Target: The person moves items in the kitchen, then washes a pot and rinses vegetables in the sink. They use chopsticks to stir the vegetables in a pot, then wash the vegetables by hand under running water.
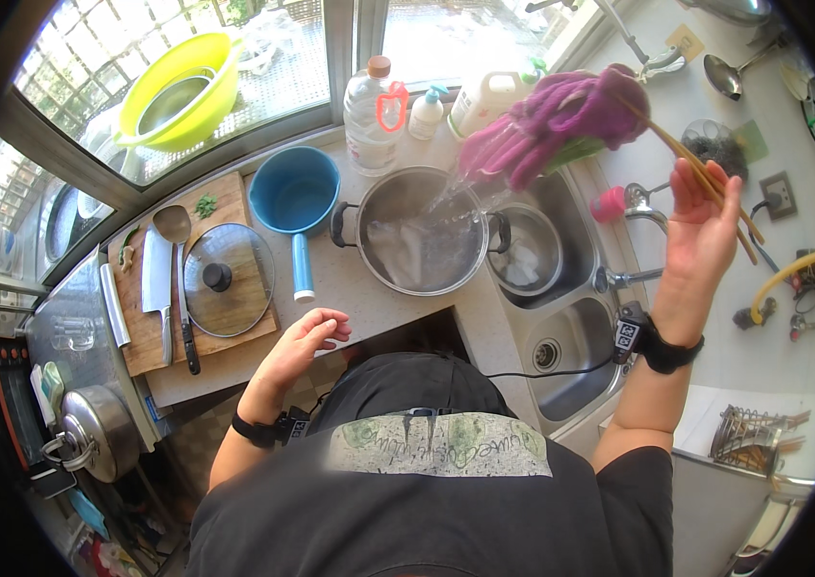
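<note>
My right hand (700,223) holds a pair of wooden chopsticks (696,166) at the right. Their far ends reach a wet purple cloth bundle (559,122) with finger-like folds, raised above the sink. Water streams from it towards a two-handled steel pot (418,288) on the counter. Pale material (404,249) lies in the pot's water, too unclear to name. My left hand (310,332) is empty, its fingers loosely bent, by the counter's front edge below a blue plastic dipper (296,191).
At left, a wooden cutting board (238,195) bears a cleaver (157,274), a spatula (173,223) and a glass lid (231,310). A smaller steel pot (523,249) sits in the double sink (573,346). Bottles, including a large clear jug (371,115), line the window; a faucet (646,209) stands right.
</note>
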Available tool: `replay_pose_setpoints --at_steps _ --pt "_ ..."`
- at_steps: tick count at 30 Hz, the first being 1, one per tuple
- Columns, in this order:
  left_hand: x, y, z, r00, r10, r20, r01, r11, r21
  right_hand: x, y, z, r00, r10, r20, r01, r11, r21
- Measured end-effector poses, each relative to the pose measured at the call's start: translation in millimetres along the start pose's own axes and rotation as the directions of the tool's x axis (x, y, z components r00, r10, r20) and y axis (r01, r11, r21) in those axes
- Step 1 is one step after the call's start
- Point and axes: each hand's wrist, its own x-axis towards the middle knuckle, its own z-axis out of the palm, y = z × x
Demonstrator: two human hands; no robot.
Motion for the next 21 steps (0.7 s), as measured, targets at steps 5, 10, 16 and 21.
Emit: replay_pose_setpoints --at_steps 5,10,16,21 --pt "4 -1 5 1.0 -0.014 -0.01 0.014 1.0 0.007 2 -16 -30 0.987 -0.119 -0.113 0.109 0.99 -0.091" --pt "6 1 14 0.999 -0.038 -0.009 0.038 0.999 0.01 -18 21 -65 0.982 -0.13 -0.135 0.1 0.973 -0.206" --pt "6 1 23 0.995 -0.098 -0.019 0.099 0.995 0.028 -38 126 -117 0.972 0.026 -0.232 -0.093 0.956 -0.279" --pt "-2 1 27 0.99 -0.121 -0.075 0.128 0.988 0.088 -38 231 -178 0.936 0.158 -0.315 -0.248 0.931 -0.268"
